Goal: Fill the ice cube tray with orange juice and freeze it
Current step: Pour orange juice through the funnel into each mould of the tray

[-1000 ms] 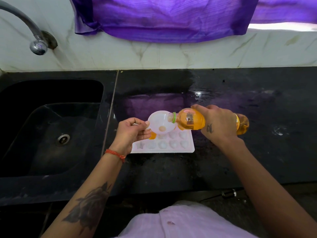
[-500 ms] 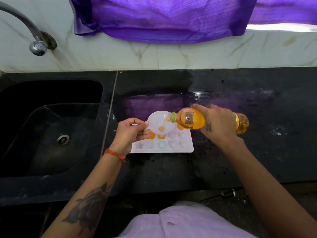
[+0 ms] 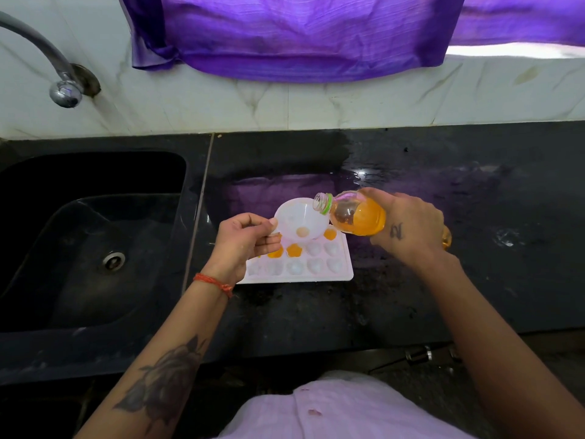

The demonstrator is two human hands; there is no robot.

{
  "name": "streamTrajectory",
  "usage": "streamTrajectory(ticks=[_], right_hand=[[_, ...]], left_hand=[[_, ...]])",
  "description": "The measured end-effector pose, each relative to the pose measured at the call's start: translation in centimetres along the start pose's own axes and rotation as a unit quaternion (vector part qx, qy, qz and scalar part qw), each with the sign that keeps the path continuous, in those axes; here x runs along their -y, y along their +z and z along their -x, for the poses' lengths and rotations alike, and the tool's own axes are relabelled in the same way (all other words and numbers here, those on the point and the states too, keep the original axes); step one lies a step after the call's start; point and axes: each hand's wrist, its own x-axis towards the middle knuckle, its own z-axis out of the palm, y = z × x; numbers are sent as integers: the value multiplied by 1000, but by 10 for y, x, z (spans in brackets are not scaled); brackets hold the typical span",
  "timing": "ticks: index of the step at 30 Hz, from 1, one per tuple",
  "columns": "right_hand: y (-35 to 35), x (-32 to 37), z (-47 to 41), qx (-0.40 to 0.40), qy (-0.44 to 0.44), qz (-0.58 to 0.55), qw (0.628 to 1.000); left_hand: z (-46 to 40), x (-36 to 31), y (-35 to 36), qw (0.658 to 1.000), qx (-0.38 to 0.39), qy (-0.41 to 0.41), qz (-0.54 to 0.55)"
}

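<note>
White ice cube tray (image 3: 343,274) flat on the black stone counter (image 3: 474,264), just right of the sink (image 3: 95,242), long side toward the person. Lies under and between both hands, its left end partly covered by the left hand (image 3: 245,242). Left hand closed in a pinch on the rim of the white funnel (image 3: 300,221), thumb and fingers together on the near-left edge; funnel held over the back row of the tray, spout down, a little pale juice at its bottom. Right hand (image 3: 411,226) wrapped tight around the body of the juice bottle (image 3: 357,217), to the right of the tray and slightly above it. Bottle nearly lying, neck raised a little to the left, open mouth just at the funnel's upper right rim; touching or only close, hard to tell.

Tray of smooth matte plastic, rectangular, with small rounded moulds in rows. Some moulds in the back and middle rows filled with orange juice, at least four visible; front row pale and without colour. Funnel thin, glossy, translucent white, cone shaped. Bottle clear plastic, rounded shoulder, green ring (image 3: 326,205) below the thread, orange liquid inside with an air pocket near the neck. Counter dark, speckled, wet and shiny behind the tray. Purple cloth (image 3: 300,36) hanging above the marble-look wall (image 3: 285,103). Curved metal tap (image 3: 65,90) over the sink.
</note>
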Motion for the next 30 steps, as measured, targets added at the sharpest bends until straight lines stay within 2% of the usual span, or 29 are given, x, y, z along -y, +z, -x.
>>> streamTrajectory(ticks=[12, 30], right_hand=[[2, -13, 7, 4, -12, 70, 997], [1, -17, 7, 7, -14, 73, 997]], left_hand=[[-1, 7, 19, 1000, 8, -13, -14], [-4, 10, 22, 1000, 14, -16, -18]])
